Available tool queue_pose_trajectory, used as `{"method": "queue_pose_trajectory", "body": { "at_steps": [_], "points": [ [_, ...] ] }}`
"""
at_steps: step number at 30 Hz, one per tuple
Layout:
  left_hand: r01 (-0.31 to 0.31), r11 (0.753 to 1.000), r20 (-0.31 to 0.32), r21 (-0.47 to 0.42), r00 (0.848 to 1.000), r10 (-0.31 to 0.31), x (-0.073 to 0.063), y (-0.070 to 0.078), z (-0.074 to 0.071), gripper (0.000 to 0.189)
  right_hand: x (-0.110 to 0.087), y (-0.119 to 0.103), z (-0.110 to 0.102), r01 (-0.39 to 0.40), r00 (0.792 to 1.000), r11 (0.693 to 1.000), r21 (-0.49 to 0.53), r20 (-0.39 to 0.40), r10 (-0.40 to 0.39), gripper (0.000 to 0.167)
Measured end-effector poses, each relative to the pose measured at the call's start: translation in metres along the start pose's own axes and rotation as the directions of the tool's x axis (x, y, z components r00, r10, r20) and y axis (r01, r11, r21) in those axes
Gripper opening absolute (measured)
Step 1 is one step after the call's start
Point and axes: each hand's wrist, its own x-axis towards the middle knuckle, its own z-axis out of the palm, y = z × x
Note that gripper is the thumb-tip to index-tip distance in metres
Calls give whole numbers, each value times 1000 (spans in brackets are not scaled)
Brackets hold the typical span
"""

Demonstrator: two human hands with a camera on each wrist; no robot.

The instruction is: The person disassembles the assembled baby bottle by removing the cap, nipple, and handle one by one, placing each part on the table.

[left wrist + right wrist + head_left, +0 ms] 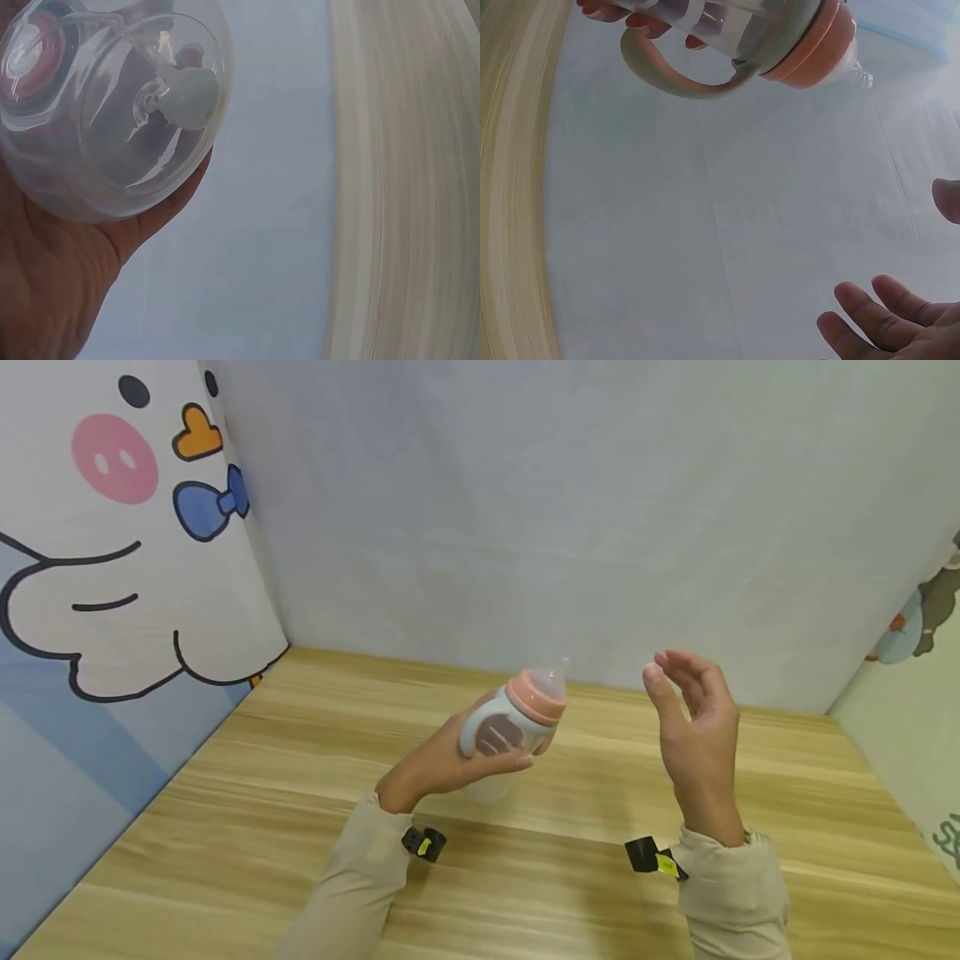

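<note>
My left hand (457, 756) grips a clear baby bottle (487, 787) round its body and holds it tilted, teat up and to the right. The bottle has a pink collar ring (534, 697), a clear teat (553, 677) and a pale grey-blue handle (468, 731). In the left wrist view the bottle's base faces the camera, with a straw and a white weighted ball (191, 99) inside. Off to the right, my right hand (701, 735) is raised with nothing in it, its fingers gently bent and spread from the thumb, apart from the bottle.
A wood-grain table (300, 860) lies beneath both hands. Behind it hangs a pale wall sheet (525, 527). At the left is a panel with a cartoon print (112, 568), and a greenish printed panel (900, 735) is at the right.
</note>
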Motion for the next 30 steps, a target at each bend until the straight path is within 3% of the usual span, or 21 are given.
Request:
{"method": "queue_pose_trajectory", "body": {
  "at_steps": [8, 30],
  "points": [
    [-5, 1000, -1, 23, 1000, 5, 2, 0, 1, 71, 1, -4, 4, 21, 1000, 1000, 24, 20, -22, 41],
    [68, 995, 2, 71, 998, -68, 1, 1, 7, 71, -4, -6, 11, 18, 999, 1000, -3, 49, -18, 35]
  ]
}}
